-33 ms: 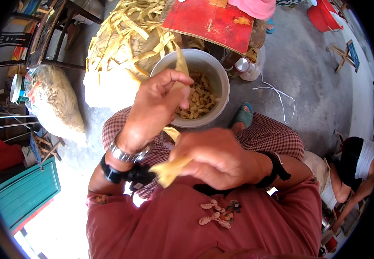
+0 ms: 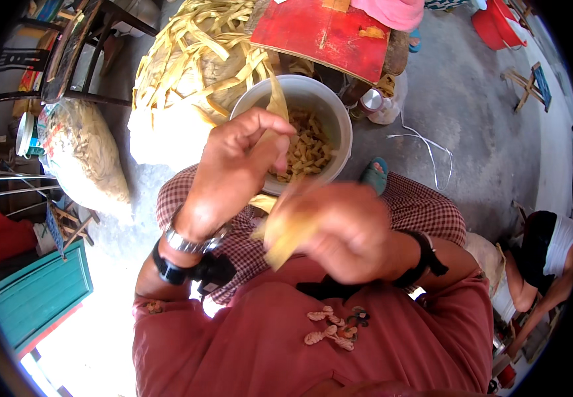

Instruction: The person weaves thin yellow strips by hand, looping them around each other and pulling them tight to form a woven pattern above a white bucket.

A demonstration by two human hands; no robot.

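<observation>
A pale yellow flat strip (image 2: 278, 99), its material unclear, runs up from my left hand (image 2: 246, 149) over the rim of a white bucket (image 2: 343, 126). That hand is pinched closed on the strip, its wrist wearing a metal watch. More of the strip (image 2: 263, 202) shows below it, above my lap. My right hand (image 2: 339, 228) is closed and smeared by motion, with a blurred yellow strip end (image 2: 286, 248) sticking out of its grip. Small, short yellow-brown pieces (image 2: 309, 149) lie in the bucket between my knees.
Long yellow strips (image 2: 194, 40) are heaped beyond the bucket on the left. A red board (image 2: 326, 33) stands at the far side. Full clear sack (image 2: 88, 145) and dark chair (image 2: 68, 59) are at left; white cord (image 2: 425, 137) and small folding stool (image 2: 531, 86) at right. Another person (image 2: 531, 271) sits far right.
My right hand has moved slightly up and toward the bucket, carrying the strip end with it. My left hand stays nearly where it was.
</observation>
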